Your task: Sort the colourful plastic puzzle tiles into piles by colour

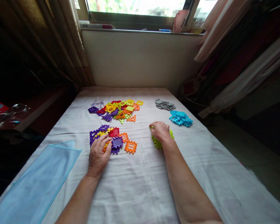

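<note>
My left hand [99, 153] rests on the near pile of interlocking plastic tiles, its fingers stretched over the pieces and the thumb apart. Around it lie a purple tile [117, 142], a red tile [114, 132] and an orange window-shaped tile [131, 147]. On the right, my right hand [160, 130] is curled above a small pile of lime-green tiles [156, 142]. A bit of lime-green tile [151, 126] shows at its fingertips; the rest of that piece is hidden by the fingers.
Farther back is a mixed heap of tiles [115, 111]. Grey tiles [165, 105] and blue tiles [180, 118] form separate piles at the right. A light-blue mesh bag [37, 180] lies at the left on the white sheet [135, 186]. Beyond stands a wall [140, 59] under a window.
</note>
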